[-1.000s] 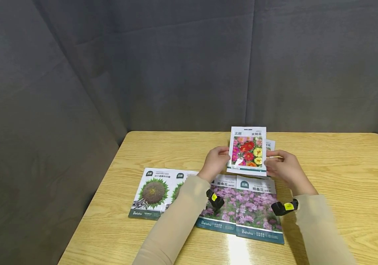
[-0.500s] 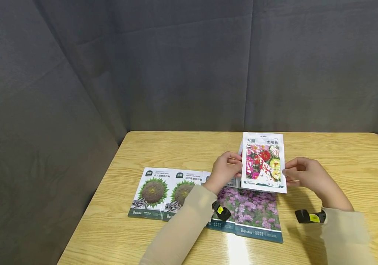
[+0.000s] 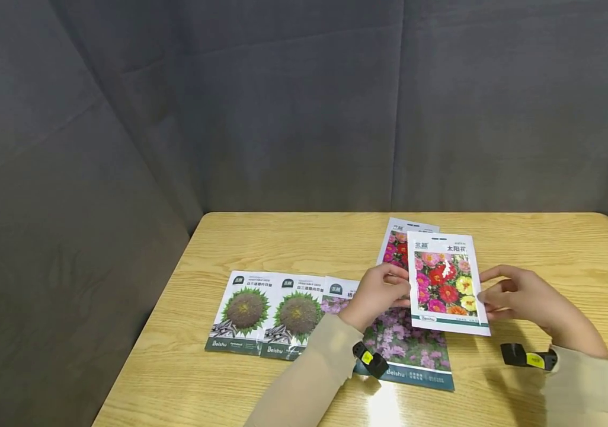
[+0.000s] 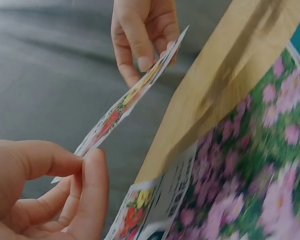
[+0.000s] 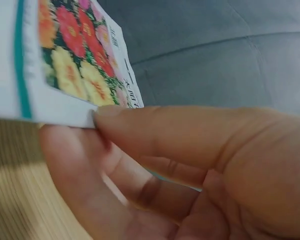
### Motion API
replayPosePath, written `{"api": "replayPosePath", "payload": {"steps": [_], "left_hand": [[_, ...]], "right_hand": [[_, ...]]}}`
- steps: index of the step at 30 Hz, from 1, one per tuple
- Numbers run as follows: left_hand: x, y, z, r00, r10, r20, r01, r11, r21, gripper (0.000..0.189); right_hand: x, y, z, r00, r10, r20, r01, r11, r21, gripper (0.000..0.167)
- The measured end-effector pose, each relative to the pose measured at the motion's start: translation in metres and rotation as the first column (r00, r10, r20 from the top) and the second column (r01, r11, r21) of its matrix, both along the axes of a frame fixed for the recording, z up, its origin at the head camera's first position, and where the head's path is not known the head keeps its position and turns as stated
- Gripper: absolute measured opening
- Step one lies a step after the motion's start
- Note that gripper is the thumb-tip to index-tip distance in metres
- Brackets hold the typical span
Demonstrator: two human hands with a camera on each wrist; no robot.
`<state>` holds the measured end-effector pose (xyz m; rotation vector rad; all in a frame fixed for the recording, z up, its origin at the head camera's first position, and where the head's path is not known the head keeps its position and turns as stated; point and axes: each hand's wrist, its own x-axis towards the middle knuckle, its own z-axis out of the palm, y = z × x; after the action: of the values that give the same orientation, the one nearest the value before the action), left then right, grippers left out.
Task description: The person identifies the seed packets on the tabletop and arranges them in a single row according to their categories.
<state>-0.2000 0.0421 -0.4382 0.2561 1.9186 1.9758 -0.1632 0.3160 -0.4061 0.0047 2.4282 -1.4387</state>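
Observation:
A white seed packet printed with red, pink and yellow flowers (image 3: 445, 284) is held up over the table between both hands. My left hand (image 3: 381, 292) pinches its left edge between thumb and fingers, and my right hand (image 3: 522, 296) pinches the right edge. The left wrist view catches the packet (image 4: 117, 112) nearly edge-on, tilted, with a hand at each side. In the right wrist view, the thumb (image 5: 155, 132) presses on the packet's front near the edge. Behind it lies another flower packet (image 3: 397, 237) of the same print, partly covered.
Two sunflower seed packets (image 3: 244, 311) lie side by side at the left of the wooden table (image 3: 261, 237). Purple-flower packets (image 3: 410, 341) lie in the middle, partly hidden by my left arm and the held packet. A grey curtain (image 3: 293, 118) hangs behind the table.
Both hands have carried the flower packet rightward and toward me. The matching packet behind it now shows more at the left, and the sunflower packets are less covered by my left arm.

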Motion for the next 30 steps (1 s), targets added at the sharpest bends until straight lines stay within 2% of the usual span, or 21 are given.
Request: {"api": "replayPosePath", "payload": {"steps": [4, 11, 17, 23, 26, 30], "left_hand": [[0.006, 0.008, -0.003, 1.0, -0.019, 0.011, 0.019, 0.999, 0.036, 0.015], [0.019, 0.02, -0.006, 0.997, -0.037, 0.075, 0.033, 0.998, 0.045, 0.017], [0.027, 0.027, -0.011, 0.996, -0.024, 0.091, 0.022, 0.999, 0.033, 0.014], [0.036, 0.032, -0.015, 0.998, -0.029, 0.059, 0.031, 0.999, -0.022, 0.011], [0.04, 0.034, -0.015, 0.999, -0.041, 0.018, 0.042, 0.996, -0.079, 0.011], [0.045, 0.036, -0.016, 0.997, -0.045, -0.056, 0.035, 0.983, -0.182, 0.008]], "right_hand": [[0.001, 0.01, 0.0, 1.0, -0.012, -0.006, 0.012, 1.0, -0.012, 0.046], [0.003, 0.021, 0.001, 0.998, -0.05, -0.036, 0.051, 0.998, 0.03, 0.042], [0.003, 0.028, -0.001, 0.999, -0.045, 0.0, 0.045, 0.997, 0.065, 0.039], [0.003, 0.035, -0.002, 0.991, 0.005, 0.136, -0.013, 0.998, 0.058, 0.027], [0.004, 0.039, -0.004, 0.979, 0.034, 0.201, -0.043, 0.998, 0.04, 0.02], [0.005, 0.042, -0.008, 0.967, 0.083, 0.24, -0.087, 0.996, 0.007, 0.016]]}}
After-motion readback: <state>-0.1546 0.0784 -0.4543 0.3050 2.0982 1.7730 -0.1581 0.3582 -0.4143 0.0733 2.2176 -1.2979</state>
